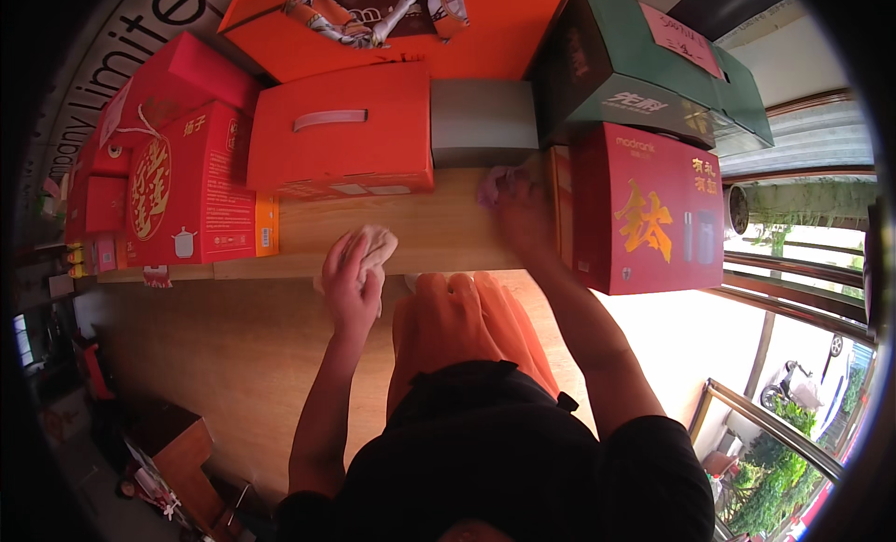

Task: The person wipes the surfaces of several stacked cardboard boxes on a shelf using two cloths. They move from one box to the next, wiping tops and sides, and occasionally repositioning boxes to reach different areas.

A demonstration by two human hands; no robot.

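Observation:
My left hand (350,279) grips a crumpled pale cloth (378,248) just off the front edge of the wooden shelf (336,227). Reaching over that shelf, my right hand (521,216) is blurred and dark. A crumpled purple cloth (498,185) is at its fingertips, pressed on the wood in front of a grey box (484,118). To the left of that box stands an orange-red carton (343,132) with a pale carrying handle. A red gift box (651,213) with gold characters is just right of my right forearm.
Red boxes (189,185) are stacked at the left end. Behind stand a large orange box (490,31) with a scarf-like ribbon and a green carton (644,73) bearing a pink note. A wooden desk (182,454) is at lower left. Windows and a glass door (770,430) are on the right.

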